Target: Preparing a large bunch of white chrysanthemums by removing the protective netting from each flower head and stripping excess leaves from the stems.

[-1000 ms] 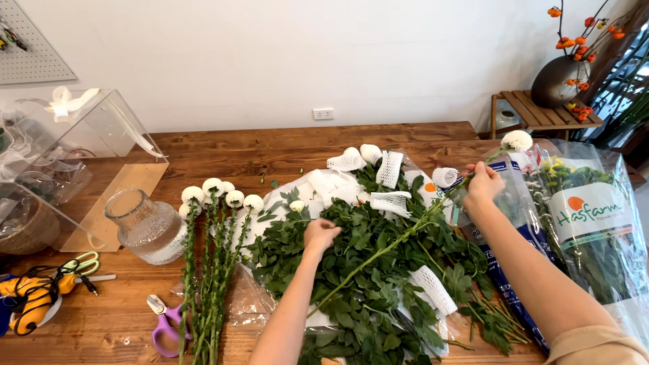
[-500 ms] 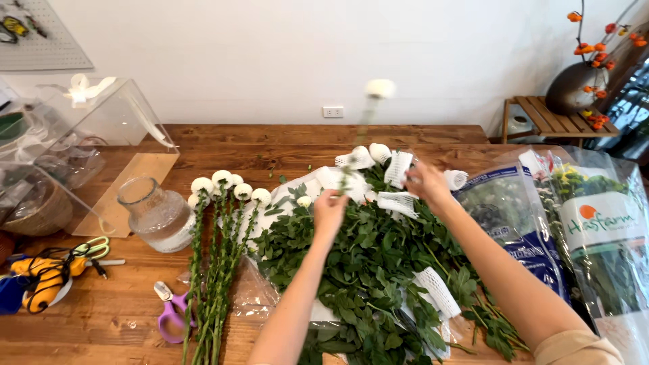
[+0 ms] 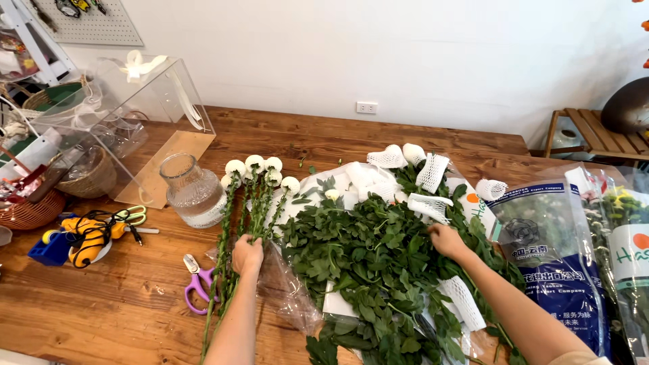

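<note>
So far, a small row of stripped white-headed stems (image 3: 251, 192) lies toward the table's (image 3: 135, 297) left half, heads pointing at the far edge, beside the glass vase (image 3: 194, 190). Your left hand (image 3: 247, 255) is closed down over those stems, just right of the purple scissors (image 3: 196, 282). Your right hand (image 3: 447, 240) rests, fingers curled, in the leafy bunch (image 3: 378, 270) at the table's middle; whether it grips a stem I cannot tell. Most of that bunch looks unsorted, several heads wearing white foam nets (image 3: 431, 173).
</note>
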